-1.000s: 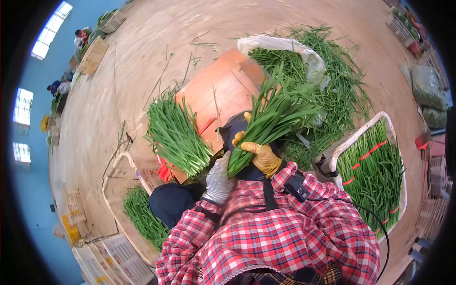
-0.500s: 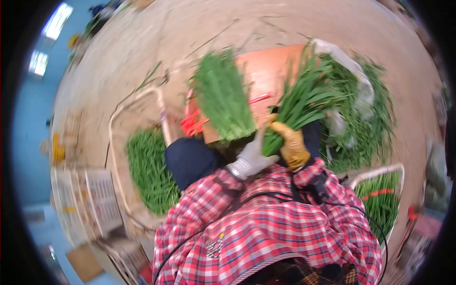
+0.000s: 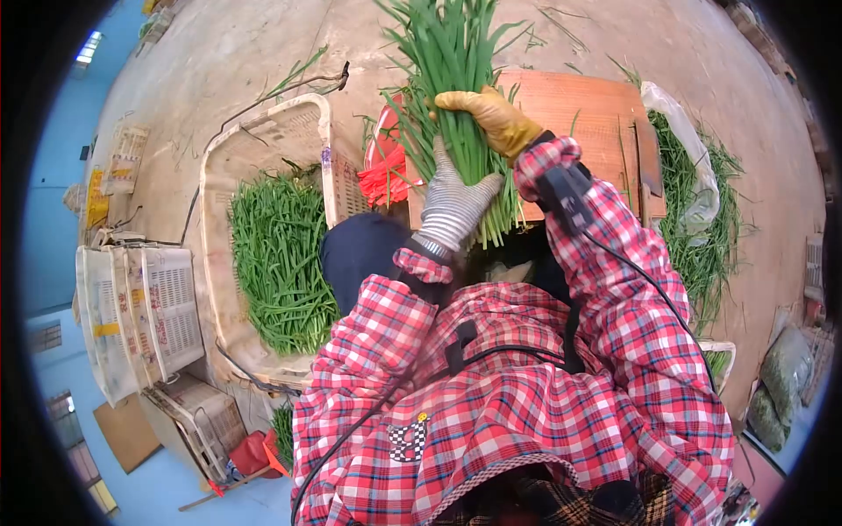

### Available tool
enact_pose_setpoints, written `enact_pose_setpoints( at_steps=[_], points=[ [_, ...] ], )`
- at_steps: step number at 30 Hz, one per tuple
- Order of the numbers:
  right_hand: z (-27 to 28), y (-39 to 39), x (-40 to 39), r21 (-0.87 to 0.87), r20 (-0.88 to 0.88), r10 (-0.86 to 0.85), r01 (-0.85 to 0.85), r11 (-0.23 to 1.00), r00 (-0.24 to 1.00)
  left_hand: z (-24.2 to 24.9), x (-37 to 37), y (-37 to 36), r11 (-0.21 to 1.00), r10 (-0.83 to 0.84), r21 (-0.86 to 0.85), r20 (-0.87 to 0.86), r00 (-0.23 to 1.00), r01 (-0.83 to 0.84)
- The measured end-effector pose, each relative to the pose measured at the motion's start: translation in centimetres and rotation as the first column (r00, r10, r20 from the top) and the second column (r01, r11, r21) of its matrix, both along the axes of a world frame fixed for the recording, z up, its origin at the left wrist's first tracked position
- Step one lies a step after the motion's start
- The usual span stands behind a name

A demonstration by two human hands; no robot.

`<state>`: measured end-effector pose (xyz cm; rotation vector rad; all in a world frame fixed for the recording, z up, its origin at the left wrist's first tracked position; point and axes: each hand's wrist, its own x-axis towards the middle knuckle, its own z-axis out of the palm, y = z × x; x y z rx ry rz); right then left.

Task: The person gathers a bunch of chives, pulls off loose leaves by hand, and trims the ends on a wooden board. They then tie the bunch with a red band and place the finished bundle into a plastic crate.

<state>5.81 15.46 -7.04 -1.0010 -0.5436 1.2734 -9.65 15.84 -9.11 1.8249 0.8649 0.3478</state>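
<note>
Both my hands are closed round a thick bunch of garlic chives [image 3: 452, 53], over the left part of a reddish-brown wooden board [image 3: 583, 131]. My left hand [image 3: 456, 206], in a grey-white striped glove, grips the lower stalks near their pale cut ends. Higher up, my right hand [image 3: 494, 121] in a yellow glove wraps over the bunch from the right. The green leaves point away from me, past the board's far edge. Just left of the bunch are red ties [image 3: 383, 180]. Whether other chives lie beneath the bunch is hard to tell.
A white plastic basket [image 3: 210, 237] on my left holds loose chives [image 3: 281, 254]. Right of the board lies a pile of greens [image 3: 702, 228] with a clear plastic bag [image 3: 697, 167]. Stacked crates [image 3: 171, 298] stand at far left. A black cable [image 3: 645, 276] runs along my right arm.
Both hands have moved away from my lap, forward and left, carrying the chives to where a bunch lay on the board. My right hand has moved higher up the leaves.
</note>
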Motion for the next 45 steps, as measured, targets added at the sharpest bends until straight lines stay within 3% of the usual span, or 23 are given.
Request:
enact_pose_setpoints(
  at_steps=[4, 5, 8, 9, 12, 13, 15, 16, 18, 19, 20, 22, 23, 26, 28, 29, 30, 32, 35, 38, 39, 42, 45],
  points=[
    [-6.1, 2.6, 0.9, -0.089, 0.221, -0.08, 0.101, 0.991, 0.972, -2.1, 1.9, 0.7, 0.997, 0.056, -0.018, -0.39, 0.919, -0.069],
    [-4.5, 0.8, 0.9, -0.215, 0.424, -0.133, 0.243, 0.946, 0.896, -1.6, 2.6, -0.2, 0.998, 0.058, -0.009, -0.451, 0.891, -0.069],
    [-8.1, -0.7, 3.0, -0.007, 0.963, -0.131, 0.508, 0.861, 0.235, -4.7, 3.3, 0.6, 0.994, 0.106, 0.051, -0.51, 0.854, -0.093],
    [-7.6, -1.9, 3.3, 0.203, 0.958, -0.273, 0.463, 0.863, 0.088, -4.1, 3.4, 0.7, 0.997, 0.077, 0.034, -0.534, 0.842, -0.07],
    [-2.4, -5.1, 0.8, 0.203, 0.969, -0.212, -0.082, 0.976, -0.128, -3.8, 3.5, 0.2, 0.998, 0.058, 0.055, -0.565, 0.823, -0.032],
    [-2.5, -5.0, -1.0, 0.171, 0.973, -0.186, -0.117, 0.978, -0.136, -5.8, 3.8, 0.8, 0.999, 0.047, 0.027, -0.543, 0.839, -0.038],
    [-5.6, -4.2, -1.9, 0.082, 0.996, -0.078, -0.087, 0.993, 0.041, -8.4, 4.0, 1.9, 0.998, -0.01, 0.045, -0.492, 0.871, 0.037],
    [-7.3, -2.8, -2.9, 0.049, 0.99, -0.034, -0.107, 0.993, 0.137, -9.1, 4.0, 2.5, 0.984, -0.07, 0.11, -0.475, 0.877, 0.138],
    [-11.4, -0.9, -1.1, -0.011, 0.991, 0.054, -0.326, 0.945, 0.125, -8.9, 3.6, 3.5, 0.9, -0.183, 0.277, -0.459, 0.869, 0.336],
    [-12.5, -0.7, -0.9, -0.001, 0.979, 0.059, -0.286, 0.958, 0.195, -8.0, 3.0, 3.6, 0.885, -0.217, 0.292, -0.43, 0.877, 0.362],
    [-13.5, -0.6, -0.9, 0.006, 0.964, 0.058, -0.238, 0.971, 0.261, -5.2, 1.2, 2.9, 0.981, -0.11, 0.131, -0.219, 0.969, 0.141],
    [-12.7, -1.8, -1.3, -0.046, 0.988, 0.075, -0.203, 0.978, 0.138, -4.1, -0.2, 3.2, 0.982, -0.164, -0.003, -0.493, 0.854, 0.187],
    [-11.8, -2.1, -1.8, -0.058, 0.992, 0.079, -0.198, 0.978, 0.098, -4.6, -0.9, 2.7, 0.986, -0.032, 0.128, -0.49, 0.871, 0.108],
    [-12.1, -2.0, -2.8, -0.113, 0.994, 0.11, -0.164, 0.98, -0.025, -7.1, -3.2, 1.0, 0.906, 0.383, 0.229, -0.092, 0.919, -0.355],
    [-11.7, -1.8, -2.4, -0.11, 0.993, 0.102, -0.15, 0.983, -0.063, -9.0, -4.5, 2.3, 0.82, 0.553, -0.126, -0.078, 0.83, -0.558],
    [-11.5, -2.1, -2.2, -0.083, 0.997, 0.081, -0.184, 0.979, -0.018, -10.5, -4.8, 2.2, 0.606, 0.693, -0.492, -0.061, 0.718, -0.626],
    [-11.8, -2.2, -1.8, -0.061, 0.997, 0.051, -0.21, 0.976, -0.054, -11.3, -5.4, 2.4, 0.637, 0.713, -0.36, -0.061, 0.699, -0.682],
    [-11.3, -2.4, -1.9, -0.081, 0.996, 0.076, -0.16, 0.984, -0.036, -12.8, -5.6, 2.2, 0.735, 0.647, -0.205, -0.073, 0.759, -0.646],
    [-9.0, -2.9, -2.2, -0.19, 0.98, 0.182, -0.112, 0.975, -0.077, -13.3, -4.8, 1.0, 0.697, 0.58, -0.329, -0.263, 0.771, -0.637],
    [-7.4, -2.7, -2.6, -0.293, 0.943, 0.275, -0.077, 0.953, -0.188, -19.0, -3.6, 1.1, 0.73, 0.606, -0.302, -0.128, 0.785, -0.612],
    [-7.4, -2.5, -2.5, -0.244, 0.958, 0.227, -0.085, 0.966, -0.175, -15.6, -3.3, 0.9, 0.714, 0.57, -0.387, -0.162, 0.806, -0.583],
    [-6.0, -2.6, -2.9, -0.242, 0.935, 0.219, -0.053, 0.969, -0.278, -13.0, -2.8, 0.3, 0.883, 0.362, -0.257, -0.159, 0.919, -0.392],
    [-6.4, -1.8, -3.7, -0.216, 0.894, 0.147, -0.121, 0.969, -0.423, -12.6, -2.3, -0.2, 0.958, 0.285, 0.023, 0.021, 0.958, -0.285]
  ],
)
